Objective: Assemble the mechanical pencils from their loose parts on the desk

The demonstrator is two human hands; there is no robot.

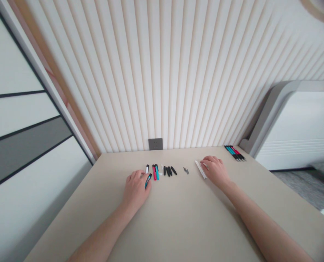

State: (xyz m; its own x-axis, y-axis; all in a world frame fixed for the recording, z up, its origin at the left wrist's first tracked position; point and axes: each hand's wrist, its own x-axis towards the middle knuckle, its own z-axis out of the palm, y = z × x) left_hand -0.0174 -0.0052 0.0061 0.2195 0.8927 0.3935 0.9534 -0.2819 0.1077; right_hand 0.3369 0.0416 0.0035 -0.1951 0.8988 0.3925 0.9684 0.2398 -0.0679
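Observation:
A pen barrel (148, 180), teal with a black end, is held between the thumb and fingers of my left hand (137, 185). Just behind this hand a white piece with a black top (147, 169) lies on the table, partly covered by my fingers. To its right are a pink barrel (154, 172) and a teal barrel (157, 172), both with black ends. My right hand (215, 170) has its fingers curled onto a bundle of thin white rods (200, 170); the fingertips are partly hidden.
Several black grips (169, 171) lie in a row mid-table, with small grey metal parts (186, 170) to their right. Several assembled pens (235, 153) rest at the back right. A dark wall socket (155, 144) sits behind the table (175, 218).

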